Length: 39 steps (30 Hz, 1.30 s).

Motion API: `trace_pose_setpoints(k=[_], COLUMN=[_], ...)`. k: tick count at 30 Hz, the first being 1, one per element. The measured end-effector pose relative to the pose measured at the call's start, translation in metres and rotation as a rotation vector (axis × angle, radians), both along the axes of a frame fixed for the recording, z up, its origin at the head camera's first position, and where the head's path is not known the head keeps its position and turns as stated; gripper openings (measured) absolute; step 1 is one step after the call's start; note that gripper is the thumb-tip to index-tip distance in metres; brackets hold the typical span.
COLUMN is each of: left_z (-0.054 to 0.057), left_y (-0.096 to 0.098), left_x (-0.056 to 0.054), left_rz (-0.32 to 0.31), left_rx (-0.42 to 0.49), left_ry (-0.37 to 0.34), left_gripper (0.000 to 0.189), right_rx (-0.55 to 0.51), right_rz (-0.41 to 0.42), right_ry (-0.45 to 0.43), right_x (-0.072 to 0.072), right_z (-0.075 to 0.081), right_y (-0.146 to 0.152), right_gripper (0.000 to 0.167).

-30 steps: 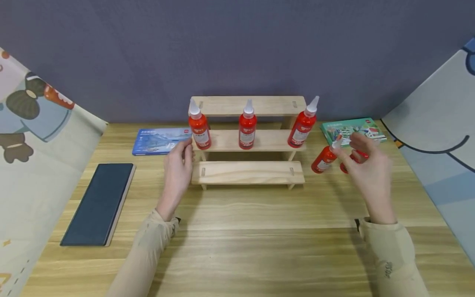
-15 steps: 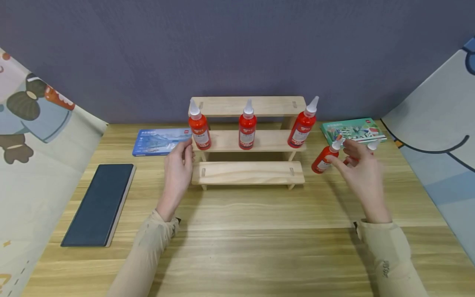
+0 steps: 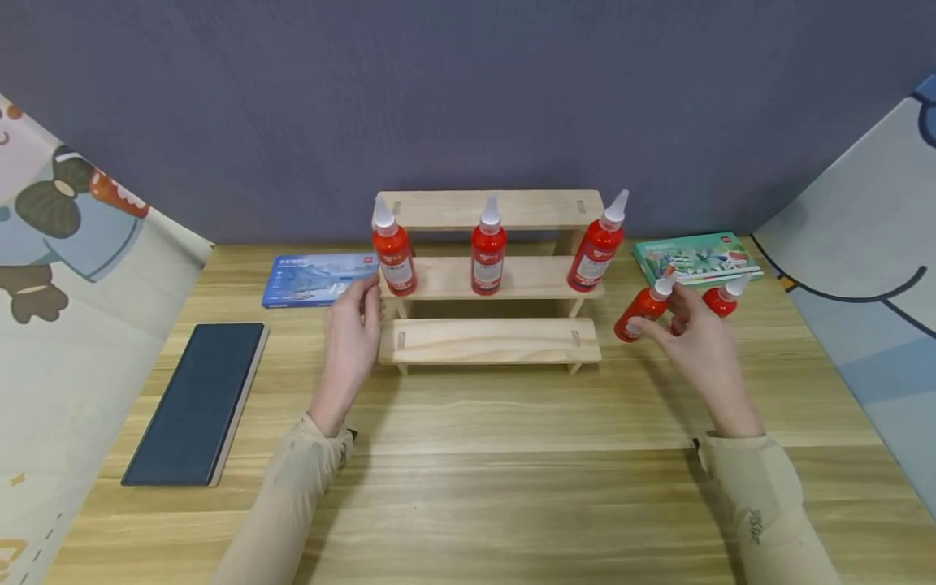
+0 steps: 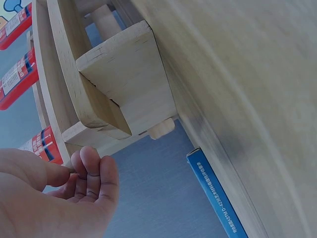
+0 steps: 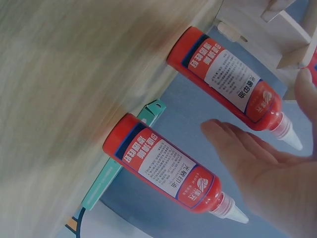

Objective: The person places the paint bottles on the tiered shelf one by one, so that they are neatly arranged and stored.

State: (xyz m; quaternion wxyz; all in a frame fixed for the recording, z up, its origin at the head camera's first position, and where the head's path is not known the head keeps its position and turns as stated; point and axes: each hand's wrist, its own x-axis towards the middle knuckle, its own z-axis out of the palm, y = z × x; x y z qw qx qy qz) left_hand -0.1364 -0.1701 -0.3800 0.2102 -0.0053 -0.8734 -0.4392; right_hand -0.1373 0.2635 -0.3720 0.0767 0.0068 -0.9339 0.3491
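Note:
My left hand is beside the left end of the wooden three-step shelf, its fingers loosely curled with nothing visible between them. In the left wrist view, the thumb and fingertips overlap the shelf's edge near a red ink bottle. My right hand is at a red ink bottle standing on the table, the thumb on its near side and the fingers on its right. The right wrist view shows the fingers extended, with a gap to this bottle. A second ink bottle stands right of the hand.
Three more red ink bottles, including the middle one, stand on the shelf's middle step. A blue flat box lies left of the shelf and a green one behind the right-hand bottles. A dark notebook lies at the left.
My right hand has moved left and down from above the right-hand bottle to the nearer-to-shelf bottle, bringing the other bottle back into view. The left hand has stayed still.

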Motion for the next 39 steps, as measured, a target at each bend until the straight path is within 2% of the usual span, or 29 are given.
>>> trace_pose_setpoints(k=[5, 14, 18, 25, 39], left_z=[0.000, 0.001, 0.001, 0.001, -0.001], left_y=[0.001, 0.000, 0.000, 0.000, 0.000], left_x=[0.000, 0.000, 0.000, 0.000, 0.000], left_rz=[-0.003, -0.001, -0.001, 0.000, 0.007], left_rx=[-0.001, 0.000, 0.001, 0.002, -0.002], left_ry=[0.005, 0.016, 0.010, 0.011, 0.025], left_gripper=[0.028, 0.028, 0.028, 0.028, 0.027], right_rx=[0.000, 0.000, -0.003, 0.005, -0.028], right_rz=[0.021, 0.047, 0.036, -0.012, -0.017], right_ry=[-0.029, 0.032, 0.049, 0.016, 0.031], right_x=[-0.002, -0.003, -0.005, -0.007, -0.004], right_z=[-0.003, -0.007, -0.008, -0.011, -0.009], right_y=[-0.001, 0.001, 0.001, 0.000, -0.001], right_gripper=[0.073, 0.056, 0.056, 0.057, 0.057])
